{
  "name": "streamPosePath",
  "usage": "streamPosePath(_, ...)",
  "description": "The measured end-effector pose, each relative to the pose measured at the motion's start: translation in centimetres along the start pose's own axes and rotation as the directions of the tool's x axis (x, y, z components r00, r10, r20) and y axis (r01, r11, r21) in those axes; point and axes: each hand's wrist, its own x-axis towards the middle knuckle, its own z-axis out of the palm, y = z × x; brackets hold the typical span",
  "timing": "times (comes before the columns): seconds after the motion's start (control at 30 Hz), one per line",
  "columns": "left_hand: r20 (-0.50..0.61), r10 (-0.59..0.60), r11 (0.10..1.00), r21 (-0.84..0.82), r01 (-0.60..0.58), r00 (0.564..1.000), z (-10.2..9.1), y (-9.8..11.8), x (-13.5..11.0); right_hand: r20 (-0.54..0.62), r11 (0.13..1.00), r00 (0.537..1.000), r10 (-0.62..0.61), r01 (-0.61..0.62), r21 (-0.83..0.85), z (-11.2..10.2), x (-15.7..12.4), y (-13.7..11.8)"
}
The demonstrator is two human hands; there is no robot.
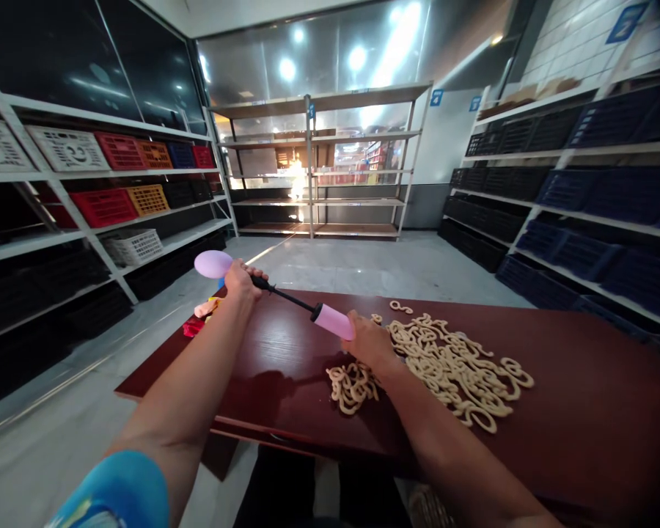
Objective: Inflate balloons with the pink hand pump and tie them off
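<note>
Dark red and glossy, the bench (583, 381) fills the near ground, its front edge just past the person's blue sleeve (115, 488). Two bare arms stretch out over it, and the two hands are held well apart, each closed on something.

The right hand (366, 339) is wrapped round the pink barrel of the one pump (333, 321). A thin black rod runs up and leftward from that barrel to the left hand (240, 282), which is clenched round the neck of a single balloon (213, 264). That balloon is pale purple, smooth, partly blown into a short oval, and pokes out leftward above the bench's far left corner.

Just beside the right hand lies one sprawling heap of beige curls (451, 367), limp strings too many to count. A few coloured bits (201, 317), pink, red and yellow, lie at the left edge; I can't make them out properly.

Beyond is pale grey floor (363, 268). Three runs of shelving ring the room: the left rack carries baskets (121, 150) in white, red, orange and blue, the right carries dark blue crates (572, 191), and the far rack (313, 161) stands before shiny panels.
</note>
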Motion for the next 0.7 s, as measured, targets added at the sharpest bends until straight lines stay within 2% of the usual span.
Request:
streamPosePath(0.1, 0.022, 0.004, 1.0, -0.026, -0.003, 1.0, 0.5, -0.6, -0.1, -0.011, 1.0, 1.0, 0.007, -0.007, 0.006, 0.2, 0.1, 0.3)
streamPosePath(0.27, 0.056, -0.087, 0.996, 0.009, 0.087, 0.995, 0.1, -5.9, -3.3, -0.044, 0.996, 0.996, -0.083, 0.085, 0.035, 0.6, -0.5, -0.1)
streamPosePath(0.33, 0.059, -0.114, 0.993, 0.022, 0.113, 0.992, 0.1, -8.0, -4.7, -0.051, 0.996, 0.996, -0.079, 0.081, 0.038, 0.7, -0.7, -0.5)
streamPosePath(0.4, 0.055, -0.123, 0.992, 0.026, 0.122, 0.991, 0.2, -9.0, -5.5, -0.049, 0.997, 0.997, -0.061, 0.063, 0.033, 0.8, -0.8, -0.7)
streamPosePath(0.5, 0.063, -0.107, 0.994, 0.035, 0.105, 0.992, 0.6, -7.8, -5.0, -0.054, 0.999, 0.998, -0.042, 0.043, 0.027, 0.7, -0.7, -0.7)
streamPosePath(0.6, 0.064, -0.035, 0.999, 0.022, 0.034, 0.997, 0.8, -4.2, -2.5, -0.042, 1.0, 0.999, 0.011, -0.01, 0.022, 0.5, -0.2, -0.3)
streamPosePath(0.7, 0.047, 0.049, 0.999, 0.001, -0.049, 0.998, 0.1, -0.6, 0.2, -0.033, 0.999, 0.998, 0.048, -0.047, 0.008, 0.5, 0.2, 0.1)
